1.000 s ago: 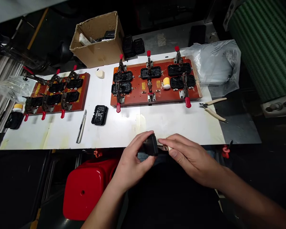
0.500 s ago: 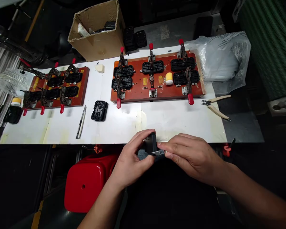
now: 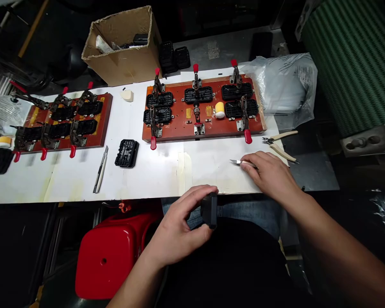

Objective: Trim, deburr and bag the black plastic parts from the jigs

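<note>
My left hand (image 3: 181, 226) grips a black plastic part (image 3: 209, 209) by its edges, between thumb and fingers, in front of the table's near edge. It stands upright, its narrow side facing me. My right hand (image 3: 269, 173) is closed around a craft knife (image 3: 244, 162) low over the white table covering, the blade pointing left. Most of the knife's handle is hidden by my fingers. Just beyond that hand lie side cutters (image 3: 279, 145) with cream handles. A second black plastic part (image 3: 127, 153) rests on the covering to the left, beside a utility knife (image 3: 100, 169).
A red-brown clamping fixture (image 3: 186, 124) with red-tipped toggle clamps holds several black parts. Another fixture (image 3: 107, 115) stands to the left. Behind are a cardboard box (image 3: 125, 66) and a clear plastic bag (image 3: 285, 92). A red stool (image 3: 104, 244) is below the table edge.
My right hand has moved away from the black part, right and forward over the table, taking the knife along. My left hand still holds the part, slightly lower in view. The camera view has shifted.
</note>
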A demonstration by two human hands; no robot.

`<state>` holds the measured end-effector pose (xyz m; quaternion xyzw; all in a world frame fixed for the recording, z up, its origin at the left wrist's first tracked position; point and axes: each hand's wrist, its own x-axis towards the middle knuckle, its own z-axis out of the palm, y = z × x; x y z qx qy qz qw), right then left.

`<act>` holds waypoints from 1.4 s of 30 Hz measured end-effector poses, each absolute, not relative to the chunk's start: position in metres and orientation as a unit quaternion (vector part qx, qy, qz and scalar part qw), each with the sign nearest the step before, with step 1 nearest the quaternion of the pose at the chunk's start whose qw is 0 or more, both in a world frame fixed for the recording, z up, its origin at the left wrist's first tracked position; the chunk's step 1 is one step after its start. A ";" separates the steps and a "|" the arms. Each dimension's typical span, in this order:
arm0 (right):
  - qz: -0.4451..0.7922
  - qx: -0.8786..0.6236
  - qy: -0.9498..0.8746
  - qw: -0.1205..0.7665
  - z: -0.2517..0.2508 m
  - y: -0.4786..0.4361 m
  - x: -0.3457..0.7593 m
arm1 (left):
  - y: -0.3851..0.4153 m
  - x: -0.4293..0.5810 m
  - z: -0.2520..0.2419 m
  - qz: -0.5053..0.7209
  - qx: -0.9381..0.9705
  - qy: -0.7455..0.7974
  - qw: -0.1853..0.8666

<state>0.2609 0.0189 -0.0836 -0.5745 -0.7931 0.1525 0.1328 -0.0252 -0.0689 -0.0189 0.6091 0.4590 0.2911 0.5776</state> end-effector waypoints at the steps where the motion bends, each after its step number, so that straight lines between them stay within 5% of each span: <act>1: 0.142 -0.573 -0.794 0.145 -0.083 0.018 0.263 | -0.068 -0.025 -0.020 0.292 0.615 0.460 0.570; 3: 0.173 -0.561 -0.787 0.190 -0.070 0.012 0.258 | -0.067 -0.024 -0.021 0.293 0.637 0.466 0.540; 8: 0.496 -0.437 -0.718 0.218 -0.016 -0.009 0.210 | -0.066 -0.019 -0.028 0.308 0.729 0.462 0.400; 11: 0.557 -0.421 -0.676 0.234 -0.014 -0.015 0.195 | -0.069 -0.023 -0.030 0.312 0.736 0.470 0.373; 20: 0.414 -0.441 -0.791 0.093 -0.029 -0.003 0.226 | -0.046 -0.029 -0.065 0.282 0.628 0.653 0.315; 23: 0.260 -0.485 -0.827 0.116 -0.004 0.055 0.211 | -0.024 -0.024 -0.077 0.259 0.633 0.672 0.283; 26: 0.107 -0.557 -0.822 0.047 0.015 0.131 0.181 | -0.016 -0.031 -0.077 0.256 0.651 0.671 0.246; 33: 0.093 -0.584 -0.806 -0.032 0.009 0.184 0.166 | -0.021 -0.056 -0.085 0.170 0.787 0.539 0.246; 38: 0.228 -0.473 -0.836 0.158 -0.019 0.088 0.195 | -0.022 -0.043 -0.098 0.200 0.786 0.528 0.253; 42: 0.316 -0.402 -0.834 0.209 -0.068 0.018 0.200 | -0.020 -0.038 -0.102 0.211 0.784 0.527 0.251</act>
